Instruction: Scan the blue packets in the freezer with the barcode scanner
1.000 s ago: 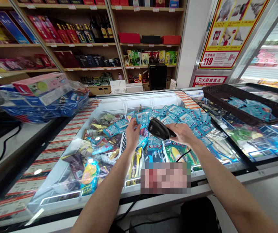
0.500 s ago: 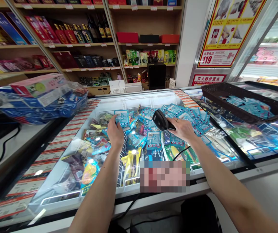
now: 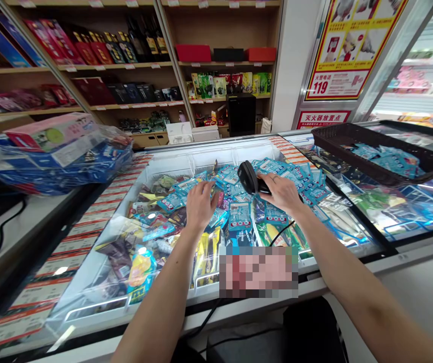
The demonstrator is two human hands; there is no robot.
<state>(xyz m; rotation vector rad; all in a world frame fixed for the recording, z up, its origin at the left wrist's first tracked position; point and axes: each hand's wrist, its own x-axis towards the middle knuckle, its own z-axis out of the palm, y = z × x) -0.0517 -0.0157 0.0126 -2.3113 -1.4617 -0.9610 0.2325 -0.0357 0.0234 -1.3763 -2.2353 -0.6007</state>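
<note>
My right hand (image 3: 283, 192) is wrapped round the handle of a black barcode scanner (image 3: 248, 177), whose head points left above the glass top of a chest freezer. A cable trails from the scanner toward me. My left hand (image 3: 201, 205) is open, fingers stretched forward with nothing visible in them. Just beyond its fingertips lie flat blue packets (image 3: 191, 185). Another blue packet (image 3: 239, 216) lies between the two hands, and many more blue packets (image 3: 307, 179) spread out to the right, on the glass.
Ice creams in wire baskets show through the freezer glass. A brown plastic basket (image 3: 393, 151) with blue packets stands at right. Wrapped blue boxes (image 3: 68, 156) with a pink box (image 3: 52, 132) on top sit at left. Price labels (image 3: 99, 217) line the freezer's left side. Shelves stand behind.
My left hand has let go of a blue packet, which now lies with others on the left, and has moved right. The scanner stays in my right hand, nearly in place.
</note>
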